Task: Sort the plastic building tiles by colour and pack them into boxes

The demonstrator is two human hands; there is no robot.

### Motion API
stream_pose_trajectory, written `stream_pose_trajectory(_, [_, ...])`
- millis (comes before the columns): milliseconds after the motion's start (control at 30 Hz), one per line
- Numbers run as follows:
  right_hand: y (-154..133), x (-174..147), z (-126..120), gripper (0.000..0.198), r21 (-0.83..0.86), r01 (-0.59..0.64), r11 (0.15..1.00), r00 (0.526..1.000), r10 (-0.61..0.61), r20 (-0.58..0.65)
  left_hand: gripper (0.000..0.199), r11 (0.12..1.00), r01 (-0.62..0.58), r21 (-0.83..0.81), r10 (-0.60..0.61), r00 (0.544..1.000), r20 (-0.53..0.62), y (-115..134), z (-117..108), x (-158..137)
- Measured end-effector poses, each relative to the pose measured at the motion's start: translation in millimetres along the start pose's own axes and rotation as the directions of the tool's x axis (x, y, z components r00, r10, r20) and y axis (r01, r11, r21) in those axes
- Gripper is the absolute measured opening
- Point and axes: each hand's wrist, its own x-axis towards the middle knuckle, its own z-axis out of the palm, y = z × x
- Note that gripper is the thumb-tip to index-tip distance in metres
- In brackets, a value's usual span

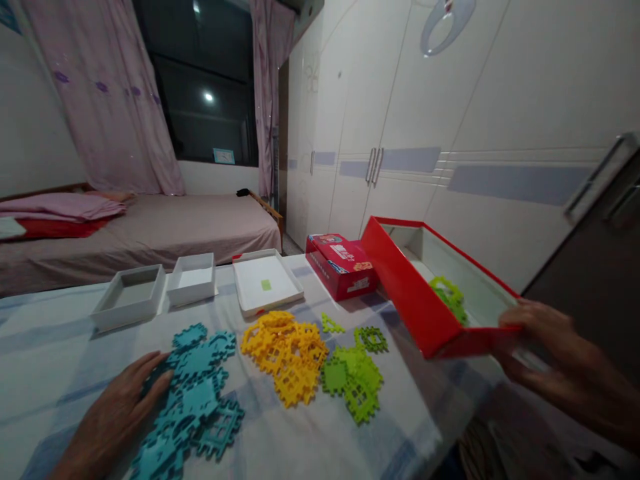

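My right hand (555,353) grips the near right end of an open red box (415,293), which is held up and tilted beside the table. Inside that box, against its white lining, lie a few yellow-green toothed plastic building pieces (450,300). My left hand (123,407) rests on the table at the left edge of a pile of teal building pieces (197,393), fingers and thumb apart and touching it. A yellow pile (287,353) lies in the middle, with a green pile (355,380) to its right.
Behind the piles stand two white open boxes (130,320) (193,297), a shallow white lid (245,293) and a closed red printed box (330,270). A bed (200,220) is beyond the table, and white wardrobes (400,120) line the right side.
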Motion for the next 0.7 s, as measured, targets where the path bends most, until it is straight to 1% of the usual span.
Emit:
stream_pose_trajectory(67, [19,-43,-6,0.026,-0.04,-0.028,0.999,0.999,0.029,0.042,0.05,1.0,0.008,-0.017,-0.008,1.0,-0.002,-2,0,1])
stream_pose_trajectory(167, [37,-99,-1,0.04,-0.07,-0.087,0.994,0.993,0.092,0.072,0.049,0.999,0.004,-0.052,-0.003,1.0,0.007,-6,1,3])
stream_pose_trajectory(233, [43,-125,7,0.042,-0.1,-0.063,0.993,0.994,0.071,0.088,0.049,0.998,0.01,-0.055,-0.009,1.0,0.014,-8,3,4])
stream_pose_trajectory(300, [43,-138,14,0.042,-0.148,0.016,0.989,0.995,-0.001,0.1,0.046,0.998,0.013,-0.054,-0.012,1.0,0.01,-11,4,5])
stream_pose_trajectory(367, [37,-141,20,0.043,-0.203,0.08,0.976,0.993,-0.061,0.102,0.042,0.998,0.005,-0.059,-0.005,1.0,0.003,-12,5,5])
stream_pose_trajectory(433, [22,-136,24,0.044,-0.243,0.087,0.966,0.994,-0.067,0.089,0.04,0.998,0.005,-0.067,-0.005,1.0,-0.004,-13,6,6])
stream_pose_trajectory(533, [-16,-120,34,0.042,-0.272,0.003,0.962,0.996,0.02,0.083,0.038,0.996,0.021,-0.084,-0.022,1.0,-0.02,-15,8,6])
stream_pose_trajectory(600, [-41,-110,46,0.04,-0.308,-0.078,0.948,0.995,0.094,0.039,0.035,0.996,0.026,-0.089,-0.029,0.999,-0.034,-16,8,6])
stream_pose_trajectory(667, [-58,-101,59,0.034,-0.361,-0.154,0.92,0.986,0.164,-0.002,0.033,0.996,0.02,-0.088,-0.023,0.999,-0.036,-16,8,5])
stream_pose_trajectory(700, [-61,-98,65,0.03,-0.387,-0.182,0.904,0.981,0.196,-0.004,0.032,0.996,0.016,-0.088,-0.019,0.999,-0.034,-16,7,5])
